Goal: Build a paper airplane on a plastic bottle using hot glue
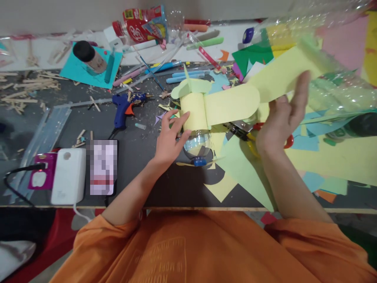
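A clear plastic bottle [198, 143] with a blue cap lies on the dark table, wrapped in pale yellow paper [194, 111] with rounded paper wings [232, 104]. My left hand [171, 135] rests on the wrapped bottle, fingers spread against the paper. My right hand [282, 118] is raised at the right, its fingers stretched up along a light green-yellow paper sheet [282, 72] that lies across the pile. Scissors with red and yellow handles [250, 135] lie beneath the wing, partly hidden by my right wrist.
A blue glue gun [125, 108] lies left of the bottle. A phone [102, 167], a white power bank [68, 176] and a purple device sit near the front edge. Coloured paper sheets [338, 157] cover the right side. Wooden sticks, pens and a red-labelled bottle [144, 23] lie further back.
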